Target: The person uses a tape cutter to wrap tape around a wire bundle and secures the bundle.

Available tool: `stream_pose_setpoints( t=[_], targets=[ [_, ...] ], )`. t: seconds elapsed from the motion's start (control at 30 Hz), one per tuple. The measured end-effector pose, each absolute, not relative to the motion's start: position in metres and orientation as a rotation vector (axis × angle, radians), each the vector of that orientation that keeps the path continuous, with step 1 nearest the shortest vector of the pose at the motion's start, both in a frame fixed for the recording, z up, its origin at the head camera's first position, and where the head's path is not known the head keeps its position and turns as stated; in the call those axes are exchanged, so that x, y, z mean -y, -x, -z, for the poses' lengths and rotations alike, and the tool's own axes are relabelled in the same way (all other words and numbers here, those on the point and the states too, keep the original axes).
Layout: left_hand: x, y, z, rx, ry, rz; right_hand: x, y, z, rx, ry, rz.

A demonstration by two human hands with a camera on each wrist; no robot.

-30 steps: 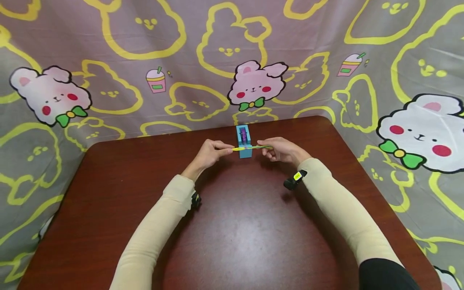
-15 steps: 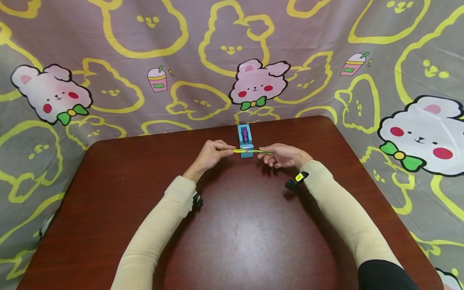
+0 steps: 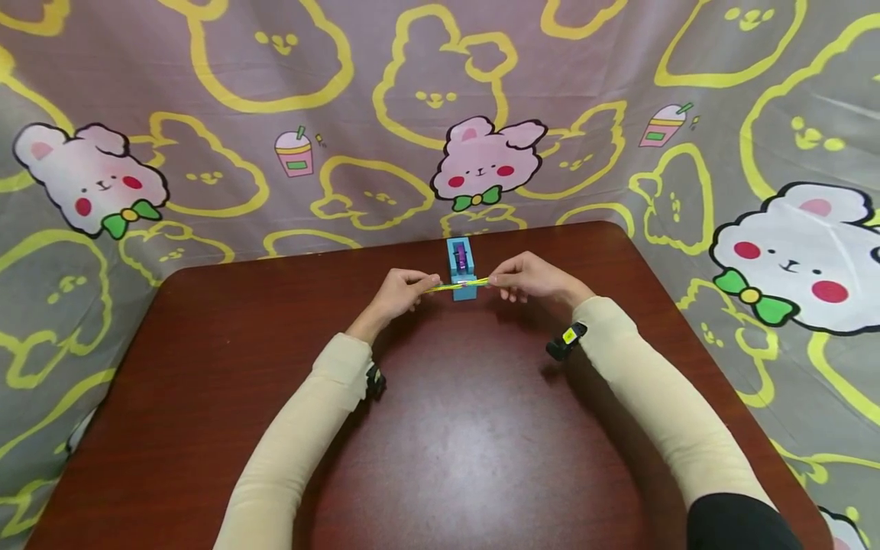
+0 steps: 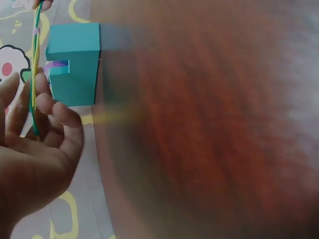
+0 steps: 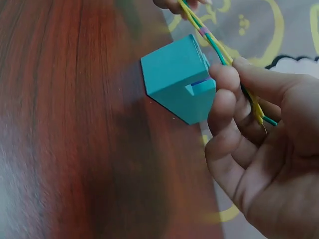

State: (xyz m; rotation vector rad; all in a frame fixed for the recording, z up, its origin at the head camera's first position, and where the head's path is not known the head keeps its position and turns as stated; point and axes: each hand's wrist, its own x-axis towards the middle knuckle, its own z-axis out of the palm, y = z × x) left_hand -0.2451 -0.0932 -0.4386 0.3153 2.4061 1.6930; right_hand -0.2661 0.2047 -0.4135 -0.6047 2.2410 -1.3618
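A thin bundle of yellow and green wires [image 3: 464, 286] stretches between my two hands, with a small purple band near its middle [image 5: 203, 31]. My left hand [image 3: 399, 294] holds its left end between thumb and fingers. At the other end my right hand [image 3: 535, 276] pinches the wires between thumb and index finger; loose wire tips show below those fingers in the right wrist view. Just behind the bundle stands a blue tape dispenser [image 3: 463, 292] with a purple tape roll [image 3: 461, 257] in it. The wires cross in front of its near end; whether they touch it, I cannot tell.
The dark reddish-brown table [image 3: 426, 428] spreads under both forearms, shiny at its front middle. A patterned cloth curtain [image 3: 330, 92] hangs close behind the table's back edge and along its sides. Dark wrist cameras [image 3: 567, 341] hang beneath both wrists.
My right hand has lifted slightly, and its fingertips now pinch the wires. The bundle now slopes up to the right. My left hand has barely moved, and the dispenser stays in place.
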Motion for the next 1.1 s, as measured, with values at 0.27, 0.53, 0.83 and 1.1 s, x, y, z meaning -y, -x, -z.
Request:
stream_pose_setpoints(
  t=[0.27,0.53,0.83,1.1],
  targets=[
    [0.095,0.254,0.433,-2.254,-0.201,-1.491,-0.203,0.258,0.408,-2.642,0.944,1.027],
    [0.094,0.256,0.433,-2.214,-0.205,-1.444,-0.204,0.247,0.423,-2.922,1.194,0.783],
    [0.090,0.252,0.430,-2.292,-0.167,-1.505,-0.196,0.243,0.418,-2.938,1.031,0.763],
    [0.086,0.245,0.437,-2.471,-0.291,-1.583,-0.177,0.240,0.422,-2.978,0.777,0.727]
  ],
)
